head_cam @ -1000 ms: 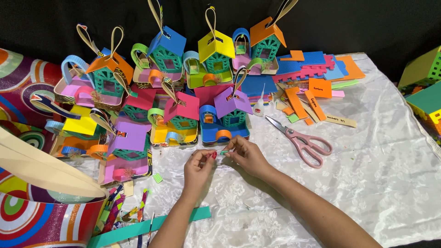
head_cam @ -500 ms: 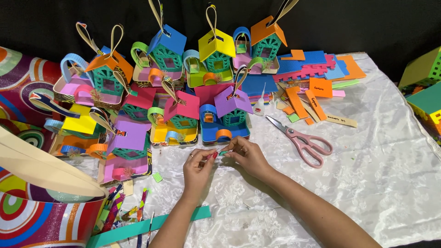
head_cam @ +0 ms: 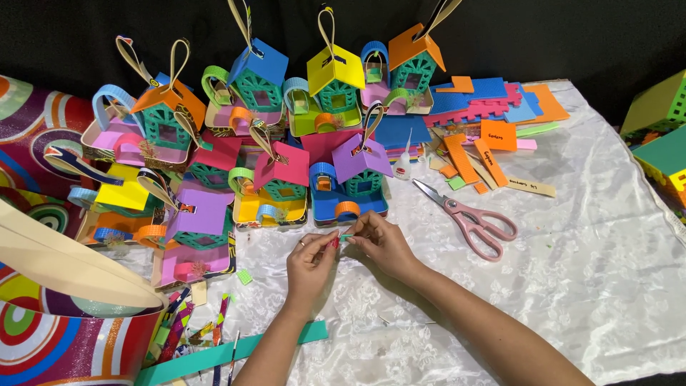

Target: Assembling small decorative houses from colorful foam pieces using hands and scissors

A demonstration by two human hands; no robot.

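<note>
Green foam scrap (head_cam: 346,236) sits pinched between left hand (head_cam: 312,263) and right hand (head_cam: 380,245) fingertips, before the blue house (head_cam: 350,187)

**Labels and wrapping on the craft table**

Two orange labels (head_cam: 493,146) with handwriting are lying among the foam pieces behind the scissors, and a cream strip label (head_cam: 530,186) is resting just beside them. A shiny gift bag (head_cam: 64,343) with bright swirls is standing at the left edge.
</note>
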